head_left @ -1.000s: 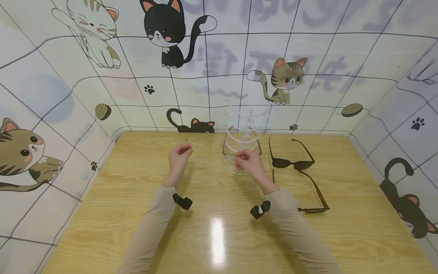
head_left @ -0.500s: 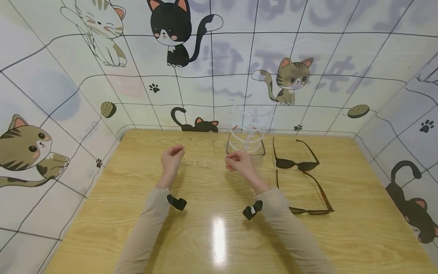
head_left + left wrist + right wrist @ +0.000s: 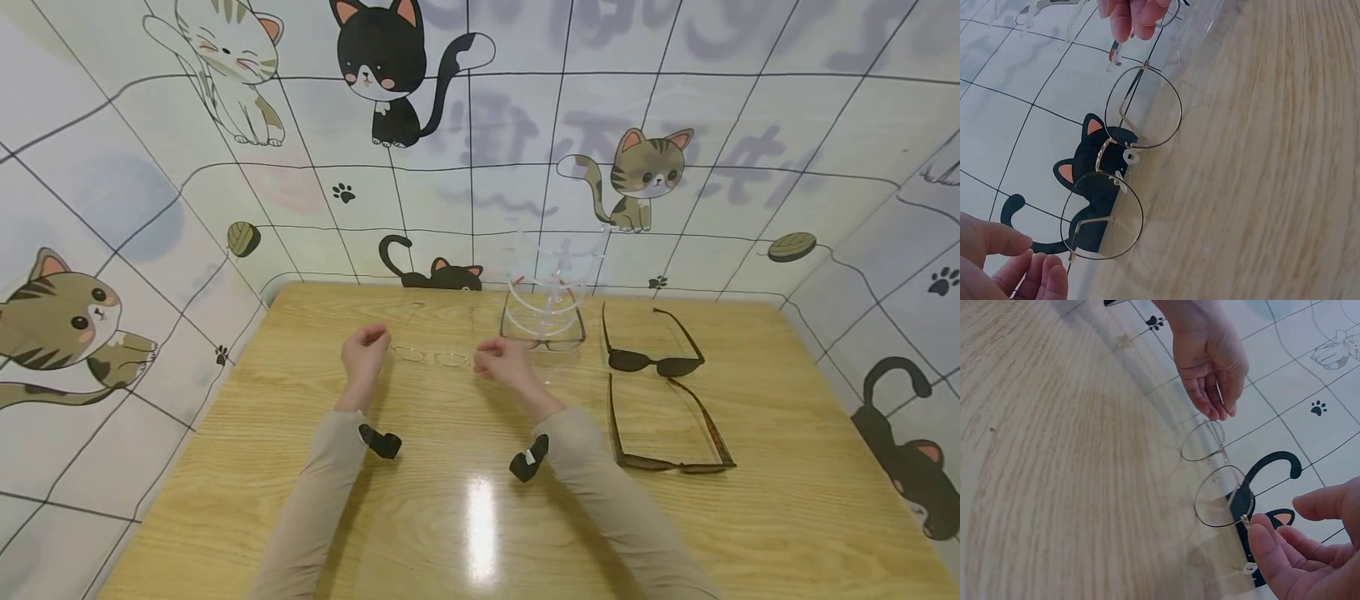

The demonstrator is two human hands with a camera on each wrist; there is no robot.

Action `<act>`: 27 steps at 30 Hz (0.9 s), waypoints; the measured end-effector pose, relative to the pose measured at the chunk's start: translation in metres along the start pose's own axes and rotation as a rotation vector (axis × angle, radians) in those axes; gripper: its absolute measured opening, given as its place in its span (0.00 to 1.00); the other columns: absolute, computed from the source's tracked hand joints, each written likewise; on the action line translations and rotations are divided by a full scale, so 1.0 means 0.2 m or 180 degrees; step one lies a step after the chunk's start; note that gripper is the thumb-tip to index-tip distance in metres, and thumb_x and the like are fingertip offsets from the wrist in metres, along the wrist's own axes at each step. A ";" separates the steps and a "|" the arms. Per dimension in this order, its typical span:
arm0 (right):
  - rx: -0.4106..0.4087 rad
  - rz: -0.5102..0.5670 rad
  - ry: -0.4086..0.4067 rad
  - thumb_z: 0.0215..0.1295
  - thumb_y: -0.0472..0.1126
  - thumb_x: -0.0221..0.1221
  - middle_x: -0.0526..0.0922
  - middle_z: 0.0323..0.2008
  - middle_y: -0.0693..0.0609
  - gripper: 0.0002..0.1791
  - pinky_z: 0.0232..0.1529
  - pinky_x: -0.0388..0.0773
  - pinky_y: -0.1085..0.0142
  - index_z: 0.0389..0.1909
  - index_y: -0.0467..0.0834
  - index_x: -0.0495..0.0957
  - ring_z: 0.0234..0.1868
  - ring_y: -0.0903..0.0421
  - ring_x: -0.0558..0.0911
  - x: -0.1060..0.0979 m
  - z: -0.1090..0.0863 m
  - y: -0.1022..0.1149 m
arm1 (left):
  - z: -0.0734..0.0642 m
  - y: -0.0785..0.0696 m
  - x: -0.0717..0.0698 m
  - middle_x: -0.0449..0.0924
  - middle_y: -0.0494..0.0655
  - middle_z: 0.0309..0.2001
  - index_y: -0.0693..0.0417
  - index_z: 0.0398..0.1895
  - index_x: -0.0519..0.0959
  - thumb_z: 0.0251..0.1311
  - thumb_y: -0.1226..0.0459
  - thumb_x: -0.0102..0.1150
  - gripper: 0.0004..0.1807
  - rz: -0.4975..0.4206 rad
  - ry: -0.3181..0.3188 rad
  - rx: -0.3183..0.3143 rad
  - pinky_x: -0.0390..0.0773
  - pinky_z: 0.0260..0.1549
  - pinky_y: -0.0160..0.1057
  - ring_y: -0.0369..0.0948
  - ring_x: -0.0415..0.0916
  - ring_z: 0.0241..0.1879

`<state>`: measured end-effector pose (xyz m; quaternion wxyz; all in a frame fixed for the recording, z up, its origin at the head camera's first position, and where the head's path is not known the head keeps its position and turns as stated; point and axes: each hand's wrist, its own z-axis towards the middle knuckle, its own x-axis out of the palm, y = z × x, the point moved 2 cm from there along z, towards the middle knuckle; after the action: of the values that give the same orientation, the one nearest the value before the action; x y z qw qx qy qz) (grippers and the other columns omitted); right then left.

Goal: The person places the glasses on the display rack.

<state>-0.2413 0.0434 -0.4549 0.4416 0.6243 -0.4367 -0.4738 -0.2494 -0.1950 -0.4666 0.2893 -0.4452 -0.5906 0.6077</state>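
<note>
Thin gold-and-black wire-rimmed eyeglasses (image 3: 430, 357) stand on the wooden table with their arms stretched toward the back wall. My left hand (image 3: 364, 360) is beside their left end, its thumb and fingertips drawn together just off the hinge. In the left wrist view the round frame (image 3: 1102, 156) shows nothing clearly between these fingertips. At the other end is my right hand (image 3: 510, 371); its thumb and fingers are apart in the right wrist view, with one fingertip (image 3: 1261, 526) right by the hinge. Whether it touches the frame I cannot tell.
Behind my right hand stands a clear tiered display rack (image 3: 551, 292), with dark-rimmed glasses (image 3: 562, 344) at its base. To the right lie black sunglasses (image 3: 656, 364) and brown tortoiseshell glasses (image 3: 678, 467). A cat-printed cloth wall (image 3: 450, 192) borders the table.
Both hands have moved left. My left hand no longer covers the wire glasses' left lens, and my right hand has come from in front of the rack to their right end.
</note>
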 end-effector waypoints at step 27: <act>0.0457 0.0506 -0.0078 0.65 0.32 0.54 0.81 0.32 0.41 0.14 0.26 0.80 0.73 0.48 0.26 0.74 0.24 0.60 0.80 0.10 0.12 -0.12 | 0.03 0.05 0.01 0.75 0.57 0.50 0.67 0.51 0.77 0.62 0.69 0.54 0.15 -0.0133 0.0298 -0.0342 0.77 0.47 0.40 0.43 0.76 0.42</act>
<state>-0.2578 0.0253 -0.4853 0.4266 0.6119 -0.5230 -0.4124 -0.2540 -0.1962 -0.4767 0.3048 -0.4756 -0.6174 0.5475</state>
